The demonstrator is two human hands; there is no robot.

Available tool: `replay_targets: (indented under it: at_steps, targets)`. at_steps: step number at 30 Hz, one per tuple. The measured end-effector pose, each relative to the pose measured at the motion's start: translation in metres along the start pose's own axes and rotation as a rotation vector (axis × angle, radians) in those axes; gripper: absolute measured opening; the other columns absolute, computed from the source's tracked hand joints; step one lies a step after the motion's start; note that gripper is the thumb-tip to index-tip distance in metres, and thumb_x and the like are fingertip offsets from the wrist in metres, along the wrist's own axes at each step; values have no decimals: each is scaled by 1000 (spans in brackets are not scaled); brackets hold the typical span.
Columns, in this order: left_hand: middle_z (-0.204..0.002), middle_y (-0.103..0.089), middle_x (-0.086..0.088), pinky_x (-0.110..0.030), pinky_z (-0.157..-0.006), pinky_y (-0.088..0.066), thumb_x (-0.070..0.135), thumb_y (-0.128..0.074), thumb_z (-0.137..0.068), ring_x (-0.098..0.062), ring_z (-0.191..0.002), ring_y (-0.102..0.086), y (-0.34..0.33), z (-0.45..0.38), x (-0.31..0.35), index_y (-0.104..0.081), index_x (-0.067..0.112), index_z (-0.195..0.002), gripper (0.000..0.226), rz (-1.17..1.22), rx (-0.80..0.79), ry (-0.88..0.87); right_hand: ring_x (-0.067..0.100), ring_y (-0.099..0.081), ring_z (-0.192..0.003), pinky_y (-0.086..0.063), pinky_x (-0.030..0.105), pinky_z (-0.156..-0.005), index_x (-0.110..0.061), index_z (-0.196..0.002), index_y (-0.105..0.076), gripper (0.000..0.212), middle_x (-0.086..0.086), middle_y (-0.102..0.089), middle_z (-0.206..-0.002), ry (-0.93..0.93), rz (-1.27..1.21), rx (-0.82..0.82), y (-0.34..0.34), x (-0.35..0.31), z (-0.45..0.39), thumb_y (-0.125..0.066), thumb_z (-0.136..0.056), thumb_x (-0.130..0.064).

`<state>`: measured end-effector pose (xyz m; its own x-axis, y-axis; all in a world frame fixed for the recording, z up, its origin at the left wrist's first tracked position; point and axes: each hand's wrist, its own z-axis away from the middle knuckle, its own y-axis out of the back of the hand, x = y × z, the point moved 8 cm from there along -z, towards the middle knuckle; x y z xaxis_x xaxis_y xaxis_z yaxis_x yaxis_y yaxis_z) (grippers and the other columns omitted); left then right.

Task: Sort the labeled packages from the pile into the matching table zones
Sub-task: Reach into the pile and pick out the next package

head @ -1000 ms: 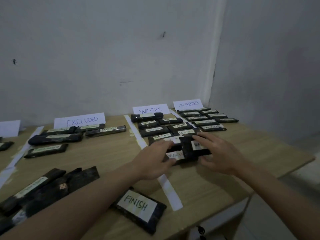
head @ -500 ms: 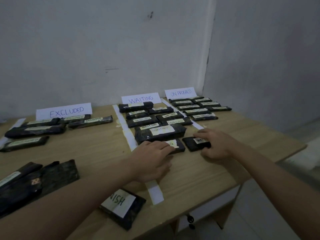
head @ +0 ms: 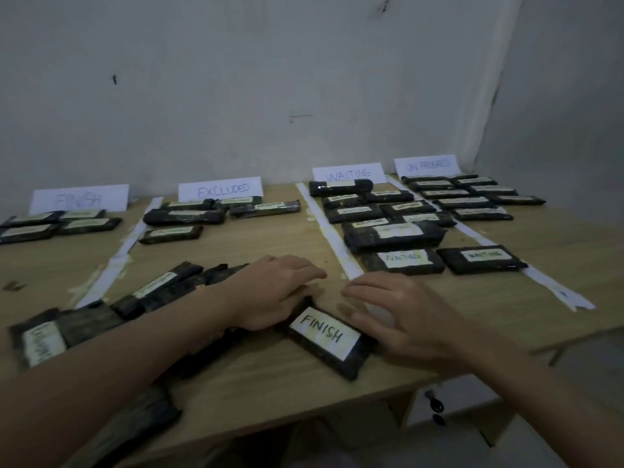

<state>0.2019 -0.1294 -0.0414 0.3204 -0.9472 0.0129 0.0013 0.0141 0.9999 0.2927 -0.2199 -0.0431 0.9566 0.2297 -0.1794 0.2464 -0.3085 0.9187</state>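
Black-wrapped package marked FINISH (head: 326,339) lies flat near the front edge of the wooden desk (head: 557,265), label up, angled with one end toward the front edge. Both hands flank it. Left hand (head: 273,292) sits palm down at its far-left end, fingers lightly curved, fingertips on or just above the desk; can't tell if it touches the wrap. Right hand (head: 401,315) is palm down just beside the package's right side, fingers spread and mostly straight, gripping nothing.

Unsorted pile (head: 101,319) of dark packages sits along the front-left part of the desk, partly under the left forearm; labels there are mostly unreadable.

Zones run along the back edge, split by white tape strips (head: 324,228):
- FINISH sign (head: 79,198) at back left, four packages in front of it.
- EXCLUDED sign (head: 221,190), five packages in front of it.
- WAITING sign (head: 349,173), WAITING packages (head: 391,231) in rows reaching toward the middle of the desk; the nearest-right one (head: 481,259) overlaps the tape strip on that side.
- ON PROGRESS sign (head: 427,165) at back right, packages in two columns (head: 472,197); text is blurred.
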Motion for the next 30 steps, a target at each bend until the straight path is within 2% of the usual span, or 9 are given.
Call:
replay_targets:
  at_steps: [2,6,9,11,14,17,20,24,30]
  targets:
    - [-146,-38,5,-32,-110,-25,27,-29,-99,-12,-135,-31,3,12,-5,-32,26,-141,42,4,2,11,9,-54,-103,-47,30,-83,-24,-123,-57,56,-5,-60,-118,35,41,-35,-7,-18,-1,-35,-85,-60]
    - [-144,-40,6,-37,-109,-28,27,-30,-99,-12,-134,-33,4,25,-10,-34,26,-140,41,18,23,13,8,-45,-108,-42,28,-88,-31,-135,-40,78,-10,-50,-124,13,199,-186,-22,-35,-5,-34,-74,-78]
    - [-142,-43,5,-38,-108,-31,32,-30,-99,-12,-131,-36,5,28,-10,-33,25,-140,42,51,37,13,9,-46,-107,-45,31,-87,-30,-135,-41,65,-8,-53,-120,-3,156,-152,-14,-35,-12,-50,-79,-61]
    - [-140,-45,4,-32,-106,-32,35,-33,-98,-13,-128,-39,9,28,-12,-33,23,-140,43,159,78,42,9,-45,-109,-46,33,-87,-28,-133,-46,62,-8,-55,-121,2,96,-53,-3,-31,-18,-58,-77,-50]
    - [-137,-48,2,-17,-94,-35,30,-45,-95,-10,-120,-45,20,28,-22,-38,20,-137,44,403,239,131,9,-44,-109,-47,33,-86,-22,-130,-49,64,-9,-58,-119,7,21,111,12,-23,-28,-73,-71,-28]
    - [-125,-55,0,-20,-85,-46,20,-52,-93,-11,-107,-53,33,31,-40,-49,21,-127,34,636,426,227,1,-39,-110,-45,29,-88,-17,-130,-48,72,-13,-52,-115,8,-88,264,21,-20,-40,-79,-66,-12]
    - [-117,-60,-1,-31,-89,-51,15,-54,-91,-14,-102,-59,42,35,-58,-56,24,-115,26,822,529,287,2,-42,-114,-43,29,-95,-15,-132,-47,75,-13,-49,-117,-15,-174,355,25,-18,-55,-80,-65,-9]
    - [-114,-62,1,-31,-87,-53,14,-52,-92,-13,-102,-61,49,47,-79,-57,24,-116,26,896,541,309,11,-47,-118,-40,28,-98,-13,-132,-46,74,-10,-51,-120,28,-192,373,19,-29,-79,-80,-66,-10]
    - [-111,-63,0,-35,-88,-51,13,-53,-91,-20,-99,-62,54,85,-133,-58,24,-112,24,804,583,384,16,-51,-115,-40,30,-99,-12,-125,-55,65,2,-59,-121,115,-105,345,-4,-63,-130,-81,-65,-14]
